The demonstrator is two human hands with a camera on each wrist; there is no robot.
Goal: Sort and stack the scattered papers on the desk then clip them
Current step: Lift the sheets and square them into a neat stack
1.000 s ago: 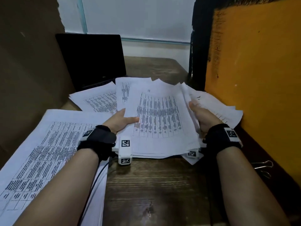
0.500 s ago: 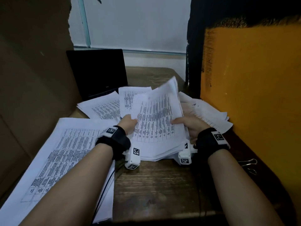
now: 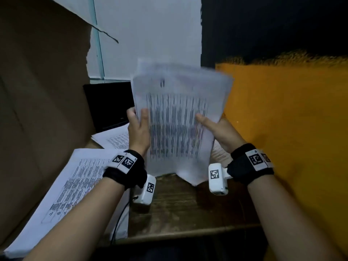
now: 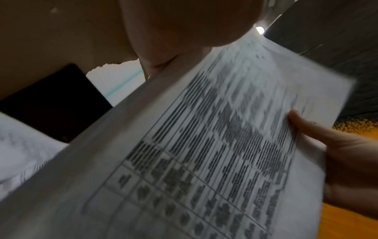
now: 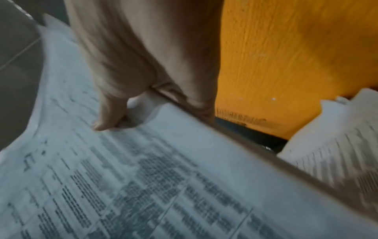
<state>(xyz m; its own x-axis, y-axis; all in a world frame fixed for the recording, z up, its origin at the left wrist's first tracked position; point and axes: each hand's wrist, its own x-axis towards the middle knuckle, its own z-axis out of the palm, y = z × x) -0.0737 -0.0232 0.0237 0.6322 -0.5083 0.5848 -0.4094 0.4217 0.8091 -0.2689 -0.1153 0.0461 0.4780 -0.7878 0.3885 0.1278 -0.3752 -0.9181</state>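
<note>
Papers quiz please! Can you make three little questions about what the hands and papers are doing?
1. True or false: the bundle of papers lies flat on the desk.
2. Which hands grip the bundle? A) only the left hand B) only the right hand C) both
3. Fill in: a black ____ stands behind the loose sheets at the back of the desk.

Key
1. False: it is held upright, its lower edge just at the desk.
2. C: one hand on each side edge, thumbs on the printed front.
3. Laptop.
</note>
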